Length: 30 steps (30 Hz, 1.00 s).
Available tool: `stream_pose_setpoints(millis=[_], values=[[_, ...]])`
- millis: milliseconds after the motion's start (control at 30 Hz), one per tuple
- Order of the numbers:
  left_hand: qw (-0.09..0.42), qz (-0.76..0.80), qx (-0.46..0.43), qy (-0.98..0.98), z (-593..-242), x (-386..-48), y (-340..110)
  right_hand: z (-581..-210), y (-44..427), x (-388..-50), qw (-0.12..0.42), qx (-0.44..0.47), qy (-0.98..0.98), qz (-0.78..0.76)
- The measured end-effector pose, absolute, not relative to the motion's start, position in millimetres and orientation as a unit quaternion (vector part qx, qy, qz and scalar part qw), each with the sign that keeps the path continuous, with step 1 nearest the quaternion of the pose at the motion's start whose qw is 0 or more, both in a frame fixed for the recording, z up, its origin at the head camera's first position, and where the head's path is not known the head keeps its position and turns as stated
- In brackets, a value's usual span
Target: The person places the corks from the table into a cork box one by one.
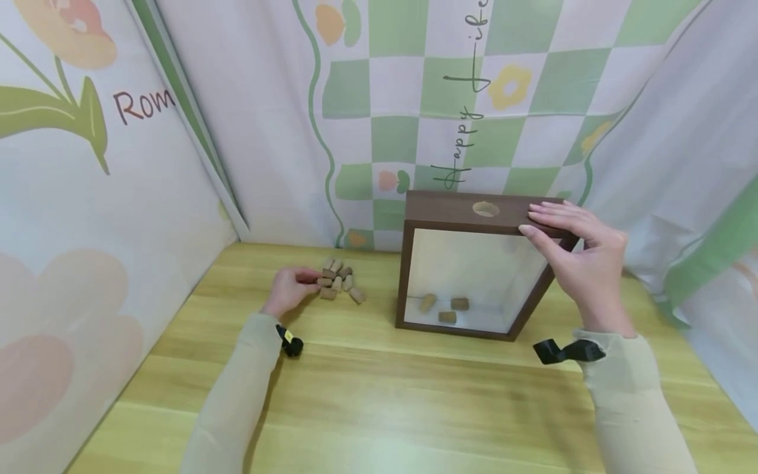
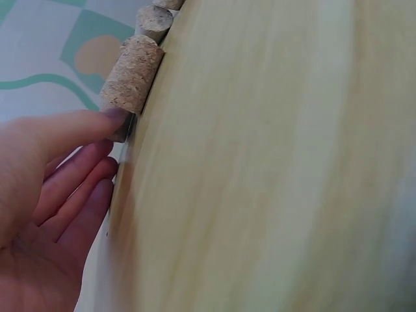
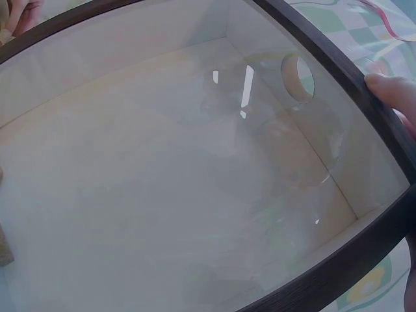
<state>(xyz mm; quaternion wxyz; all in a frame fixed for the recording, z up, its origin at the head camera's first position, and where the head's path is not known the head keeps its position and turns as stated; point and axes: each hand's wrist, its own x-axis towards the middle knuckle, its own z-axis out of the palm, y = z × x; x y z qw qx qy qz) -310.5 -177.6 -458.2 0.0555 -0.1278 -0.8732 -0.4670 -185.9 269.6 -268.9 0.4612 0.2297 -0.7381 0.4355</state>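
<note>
At the left edge of a small pile of corks (image 1: 337, 284), my left hand (image 1: 288, 289) pinches a cork (image 1: 324, 282) between thumb and fingers. The left wrist view shows that hand (image 2: 52, 201) with the thumb above a mostly hidden cork (image 2: 121, 132), and a speckled cork (image 2: 132, 75) just beyond. My right hand (image 1: 592, 260) grips the top right corner of an upright brown box (image 1: 450, 209), fingers over the top, thumb at the front edge. Three corks (image 1: 459, 303) lie inside, behind the clear front. In the right wrist view the thumb (image 3: 393, 94) touches the dark frame (image 3: 325, 52).
A round hole (image 1: 486, 209) opens in the box's top, left of my right fingers. The box stands right of the pile on a wooden table (image 1: 379, 395). Patterned curtains (image 1: 395, 85) hang behind, and a printed cloth (image 1: 71, 217) borders the left side.
</note>
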Motion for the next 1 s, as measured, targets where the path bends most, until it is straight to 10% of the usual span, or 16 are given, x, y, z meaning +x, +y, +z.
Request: stream_pose_setpoints(millis=[567, 1000], values=[[0.042, -0.592, -0.052, -0.803, -444.0, -295.0, -180.7, -270.0, 269.3, -186.2, 0.462, 0.221, -0.738, 0.439], [0.145, -0.565, -0.103, -0.806, -412.5, -284.6, -166.3, -269.2, 268.0, -185.7, 0.457, 0.221, -0.736, 0.447]])
